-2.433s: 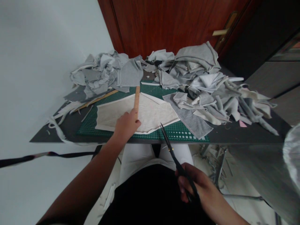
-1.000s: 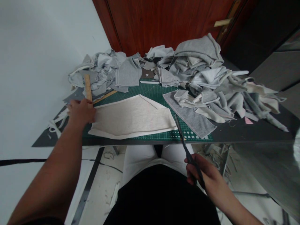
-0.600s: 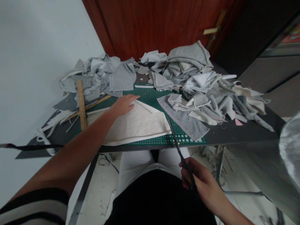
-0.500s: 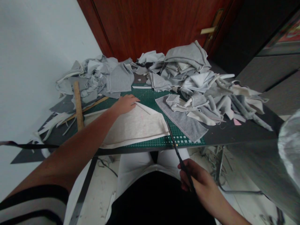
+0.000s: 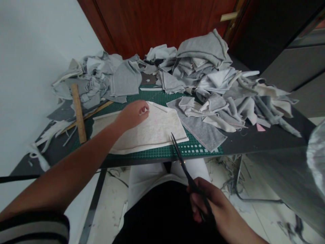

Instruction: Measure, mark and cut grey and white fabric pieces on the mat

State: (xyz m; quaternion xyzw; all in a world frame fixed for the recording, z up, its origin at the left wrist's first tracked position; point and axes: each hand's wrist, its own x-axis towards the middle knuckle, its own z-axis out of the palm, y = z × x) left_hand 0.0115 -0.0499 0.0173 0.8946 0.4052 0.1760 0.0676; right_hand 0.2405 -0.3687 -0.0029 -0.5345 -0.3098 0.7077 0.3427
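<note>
A cream fabric piece (image 5: 157, 127) with folded-over edges lies flat on the green cutting mat (image 5: 142, 154). My left hand (image 5: 134, 113) is over its upper left edge, fingers curled and thumb close to the index finger; anything pinched there is too small to make out. In front of the table, my right hand (image 5: 207, 200) grips black scissors (image 5: 186, 171) by the handles. The blades look closed, and their tip points up over the fabric's lower right part. A grey fabric piece (image 5: 196, 123) lies just right of the cream one.
Crumpled grey fabric scraps (image 5: 99, 76) pile up at the back left, and a larger heap (image 5: 215, 81) covers the back right. A wooden ruler (image 5: 78, 113) lies left of the mat. Behind the table stands a reddish-brown door (image 5: 152, 27). At the right edge is a pale shiny bag (image 5: 316, 156).
My left hand has gone from lying flat on the fabric to curled fingers. The scissors' tip has shifted left, from the fabric's right edge to over its lower right part.
</note>
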